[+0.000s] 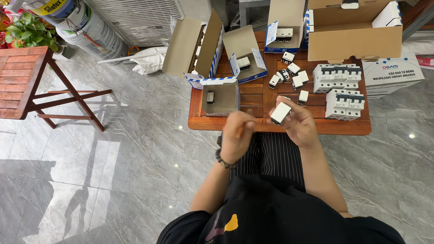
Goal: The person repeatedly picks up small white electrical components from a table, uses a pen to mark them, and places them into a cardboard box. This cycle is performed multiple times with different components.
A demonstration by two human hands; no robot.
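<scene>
Head view, looking down past a seated person's lap to a low wooden surface [253,124]. The right hand [298,124] grasps a small white circuit breaker [280,113] between thumb and fingers, lifted clear of the surface and held just above its near edge. The left hand [237,135] is curled beside it, to the left; it is blurred, and something thin and orange seems pinched in its fingers, though what it is cannot be told. A dark bead bracelet [224,161] sits on the left wrist.

Taking the held breaker as landmark: directly beyond it lie several loose small breakers [291,77] scattered on the surface; beyond and to the right stand two blocks of larger white breakers [337,77], one behind the other. To the left lies an open carton [220,97] on its side with one small unit inside; farther beyond stand more opened blue-and-white cartons [246,56] and a large brown box [355,34].

Judged from the grip, the unit appears to be under inspection or fitting. For good handling, the right hand should steady the breaker by its flat sides, leaving the working face turned toward the left hand, and both hands should stay over the surface so that a slip lands on wood, not on the tiled floor [113,149].
</scene>
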